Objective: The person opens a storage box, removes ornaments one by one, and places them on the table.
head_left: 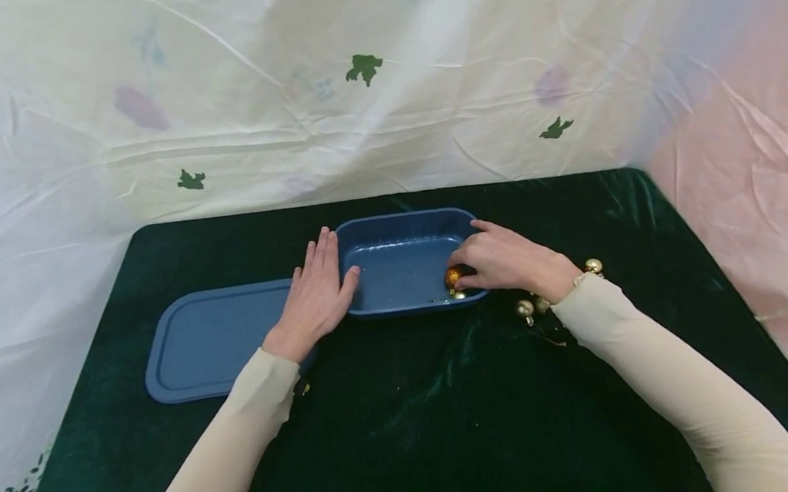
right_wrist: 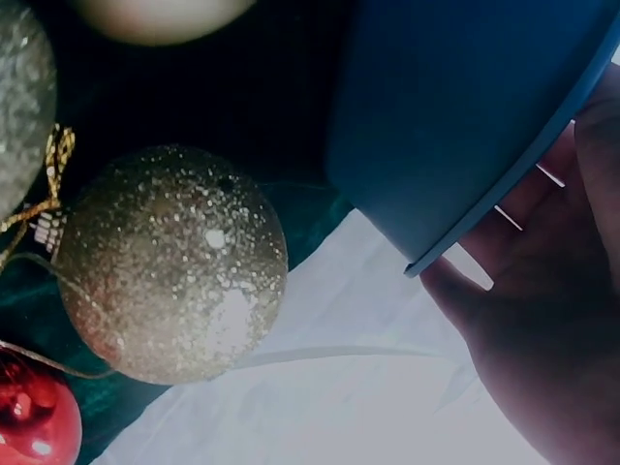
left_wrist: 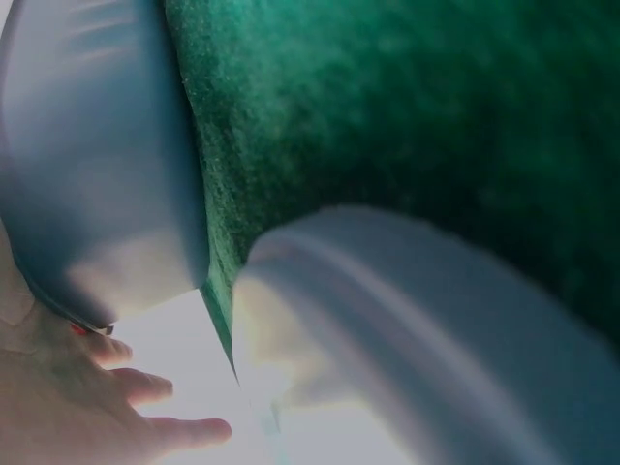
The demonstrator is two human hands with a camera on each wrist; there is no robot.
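A blue rectangular box (head_left: 396, 273) stands on a dark green cloth. Flat against its left side rests my left hand (head_left: 310, 291), fingers straight and thumb over the rim; the left wrist view shows those fingers (left_wrist: 145, 387) beside the box wall (left_wrist: 107, 155). Over the right end reaches my right hand (head_left: 506, 256), its thumb and index finger around an orange Christmas bauble (head_left: 453, 277) low in the box. A small gold bauble (head_left: 459, 295) lies beside it. In the right wrist view, the right hand (right_wrist: 542, 310) is at the box rim, and its fingertips are hidden.
A blue lid (head_left: 221, 341) lies left of the box, partly under my left arm. Near my right wrist are gold baubles (head_left: 525, 309) with string loops; the right wrist view shows a glittery bauble (right_wrist: 174, 266) and a red one (right_wrist: 34, 412). A patterned curtain (head_left: 426, 120) hangs behind.
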